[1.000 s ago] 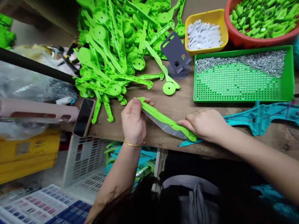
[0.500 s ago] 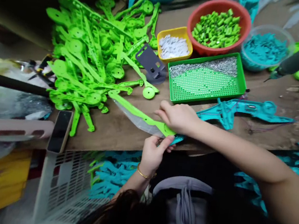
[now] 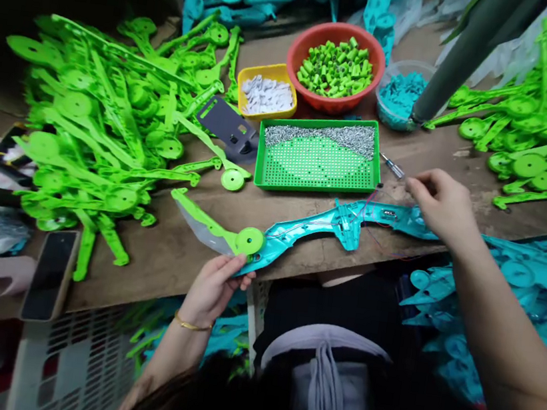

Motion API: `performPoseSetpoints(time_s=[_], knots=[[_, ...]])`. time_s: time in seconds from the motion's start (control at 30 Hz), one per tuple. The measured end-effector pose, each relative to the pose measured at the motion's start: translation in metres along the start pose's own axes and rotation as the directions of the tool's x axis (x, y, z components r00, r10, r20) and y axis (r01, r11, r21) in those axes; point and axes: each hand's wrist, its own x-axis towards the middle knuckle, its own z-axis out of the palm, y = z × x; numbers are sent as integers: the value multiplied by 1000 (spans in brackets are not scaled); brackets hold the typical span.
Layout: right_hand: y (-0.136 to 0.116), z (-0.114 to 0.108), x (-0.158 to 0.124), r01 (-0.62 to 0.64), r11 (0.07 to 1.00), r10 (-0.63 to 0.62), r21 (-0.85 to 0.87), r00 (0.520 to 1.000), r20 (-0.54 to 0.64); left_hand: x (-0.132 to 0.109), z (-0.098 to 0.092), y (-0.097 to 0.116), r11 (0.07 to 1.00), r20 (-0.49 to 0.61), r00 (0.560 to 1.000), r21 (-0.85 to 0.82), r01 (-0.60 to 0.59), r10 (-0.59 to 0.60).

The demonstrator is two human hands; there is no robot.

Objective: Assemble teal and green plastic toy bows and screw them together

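Observation:
A long teal plastic part [image 3: 331, 225] with thin wires on it lies along the table's front edge. A green arm with a round disc [image 3: 229, 233] and a clear blade joins its left end. My left hand [image 3: 215, 285] pinches that joint from below at the table edge. My right hand [image 3: 442, 204] rests over the teal part's right end, fingers curled and close together; what they hold, if anything, is hidden. A small screwdriver [image 3: 392, 167] lies just left of that hand.
A big heap of green parts [image 3: 102, 129] fills the left of the table, another [image 3: 540, 132] the right. Behind are a green tray of screws [image 3: 318, 154], a yellow tub [image 3: 266, 93], a red bowl [image 3: 335, 65] and a clear tub [image 3: 402, 91]. A phone [image 3: 49, 273] lies front left.
My right hand left the green arm and moved right to the teal part's far end. My left hand stays at the joint by the table edge. The view has swung right.

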Motion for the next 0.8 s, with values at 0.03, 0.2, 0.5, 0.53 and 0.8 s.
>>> performPoseSetpoints(time_s=[0.03, 0.2, 0.5, 0.53, 0.8], knots=[[-1, 6, 7, 26, 1000, -27, 2, 998, 58, 1, 1, 1, 1000, 7, 1000, 2, 6, -6], [-33, 36, 42, 102, 973, -59, -206, 977, 204, 3, 0, 2, 1000, 5, 1000, 5, 14, -14], [-41, 29, 56, 137, 969, -86, -205, 967, 240, 7, 8, 5, 1000, 53, 998, 17, -24, 23], [-41, 27, 50, 138, 965, -79, -223, 964, 255, 7, 9, 5, 1000, 53, 998, 12, -22, 21], [-54, 16, 15, 212, 969, -182, -129, 961, 210, 7, 10, 4, 998, 57, 998, 53, -30, 27]])
